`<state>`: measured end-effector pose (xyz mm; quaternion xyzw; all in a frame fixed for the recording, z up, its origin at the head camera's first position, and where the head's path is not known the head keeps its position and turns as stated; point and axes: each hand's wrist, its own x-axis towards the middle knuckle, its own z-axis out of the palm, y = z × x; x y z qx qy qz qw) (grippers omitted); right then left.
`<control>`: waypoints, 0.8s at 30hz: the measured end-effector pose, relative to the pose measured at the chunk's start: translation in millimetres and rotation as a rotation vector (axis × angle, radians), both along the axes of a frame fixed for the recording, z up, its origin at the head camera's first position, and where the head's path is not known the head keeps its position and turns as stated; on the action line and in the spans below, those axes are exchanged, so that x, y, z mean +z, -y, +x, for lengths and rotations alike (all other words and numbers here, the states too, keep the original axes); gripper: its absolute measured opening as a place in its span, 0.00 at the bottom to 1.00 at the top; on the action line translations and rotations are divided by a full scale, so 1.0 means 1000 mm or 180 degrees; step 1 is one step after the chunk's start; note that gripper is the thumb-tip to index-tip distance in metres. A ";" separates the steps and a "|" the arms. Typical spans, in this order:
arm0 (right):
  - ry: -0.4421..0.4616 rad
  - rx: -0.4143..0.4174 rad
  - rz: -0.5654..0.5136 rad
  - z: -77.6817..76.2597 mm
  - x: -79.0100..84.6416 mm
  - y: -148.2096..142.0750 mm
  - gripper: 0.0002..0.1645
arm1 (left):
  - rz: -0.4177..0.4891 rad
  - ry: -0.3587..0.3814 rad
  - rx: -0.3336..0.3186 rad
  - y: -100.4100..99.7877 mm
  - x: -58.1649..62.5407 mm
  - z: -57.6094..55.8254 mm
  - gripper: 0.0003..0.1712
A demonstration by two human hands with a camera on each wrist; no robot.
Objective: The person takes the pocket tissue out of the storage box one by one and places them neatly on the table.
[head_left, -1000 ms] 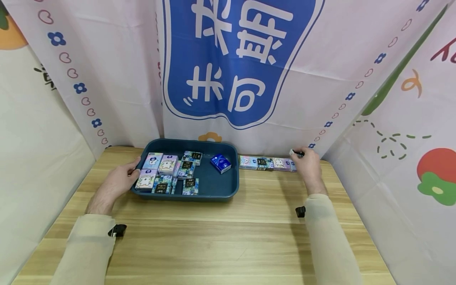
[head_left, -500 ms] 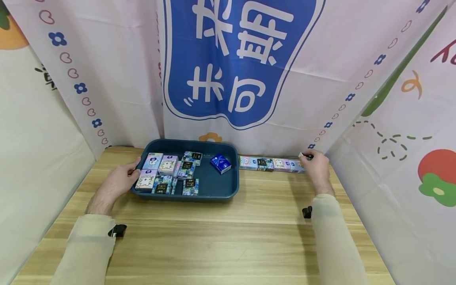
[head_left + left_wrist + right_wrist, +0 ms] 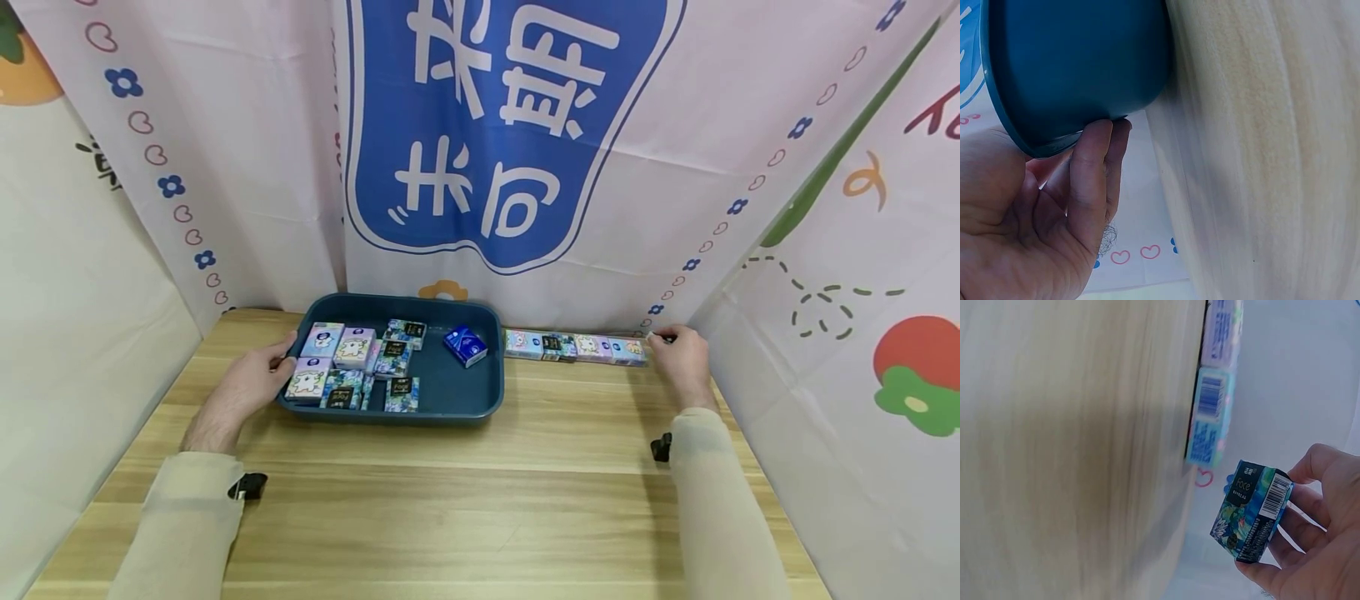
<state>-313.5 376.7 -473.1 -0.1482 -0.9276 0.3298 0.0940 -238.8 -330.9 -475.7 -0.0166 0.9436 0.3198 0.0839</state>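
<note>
My left hand (image 3: 251, 379) grips the left end of the dark teal tray (image 3: 450, 415). In the left wrist view its fingers (image 3: 1090, 181) press the tray's outer wall (image 3: 1085, 62) near the rim. My right hand (image 3: 684, 362) pinches a dark floral tissue pack (image 3: 1254, 509) between thumb and fingers, mostly hidden in the head view. This pack is tilted and apart from the light blue tissue pack (image 3: 628, 352) at the right end of a row along the back edge. A lilac pack (image 3: 592, 347), a dark floral pack (image 3: 558, 345) and another blue pack (image 3: 522, 342) continue that row leftward to the tray.
Inside the tray, several lilac, blue and floral packs (image 3: 307, 379) crowd the left half. A deep blue pack (image 3: 466, 346) lies alone at its right. A printed cloth (image 3: 465, 167) hangs behind the wooden table (image 3: 450, 517), with cloth walls at both sides.
My right hand has moved right and slightly nearer with the floral tissue pack, uncovering the light blue pack at the row's end. The left hand and tray stay in place.
</note>
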 end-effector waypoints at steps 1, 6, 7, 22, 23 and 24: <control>0.0038 -0.0004 -0.0020 0.000 -0.001 -0.002 0.25 | -0.0012 -0.0005 -0.0002 0.000 0.000 0.000 0.38; 0.0151 0.0035 -0.0002 -0.002 -0.006 -0.010 0.26 | -0.0008 0.0003 0.0001 0.000 0.000 0.000 0.38; 0.0155 0.0044 0.0018 -0.003 -0.007 -0.011 0.26 | -0.0001 0.0017 0.0006 0.000 0.000 0.000 0.38; 0.0333 0.0361 0.0271 -0.011 -0.019 -0.027 0.28 | 0.0029 0.0092 0.0034 0.000 0.001 0.000 0.38; 0.0360 0.0401 0.0273 -0.012 -0.020 -0.028 0.29 | 0.0022 0.0079 0.0029 0.000 0.001 0.000 0.38; 0.0377 0.0442 0.0286 -0.013 -0.020 -0.029 0.29 | 0.0013 0.0069 0.0024 0.000 0.001 0.000 0.38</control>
